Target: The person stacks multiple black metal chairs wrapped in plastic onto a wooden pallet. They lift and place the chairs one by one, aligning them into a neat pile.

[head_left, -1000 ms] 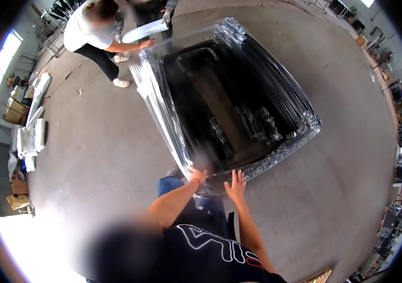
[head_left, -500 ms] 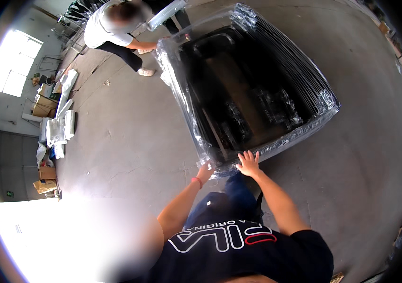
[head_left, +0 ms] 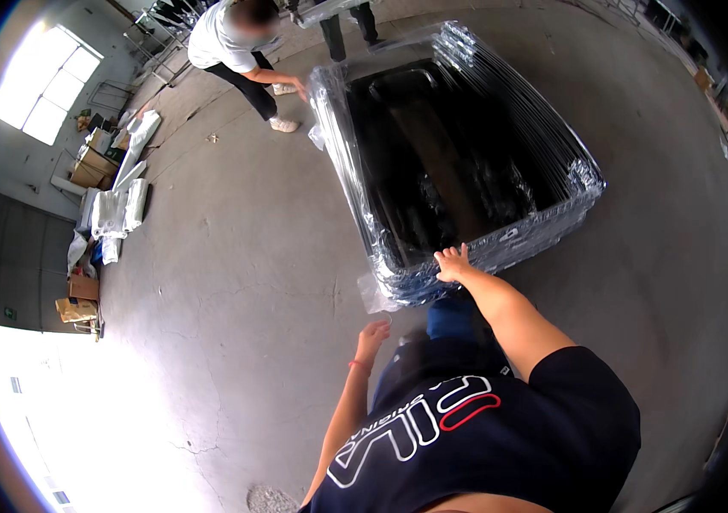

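Observation:
A large pallet-sized stack of black frame-like parts (head_left: 543,128), bound in clear stretch film (head_left: 348,175), stands in front of me. My right hand (head_left: 452,264) lies on the wrapped near rim with its fingers spread, holding nothing. Below the near left corner, my left hand (head_left: 371,338) is closed, its fingertips pinched at a thin strand of the film. Beside that corner a loose film flap (head_left: 375,294) hangs toward the left hand. The dark middle of the stack shows little detail.
Another person (head_left: 227,43) bends at the far left corner, one hand near the film. Behind, a second person's legs (head_left: 347,32) show. Cardboard boxes (head_left: 83,286) and white wrapped pieces (head_left: 116,212) line the left wall. Concrete floor (head_left: 235,248) surrounds the stack.
My left hand has come away from the wrapped corner, down toward me. My right hand stays on the near rim. The view has shifted, and the other person still bends at the far corner.

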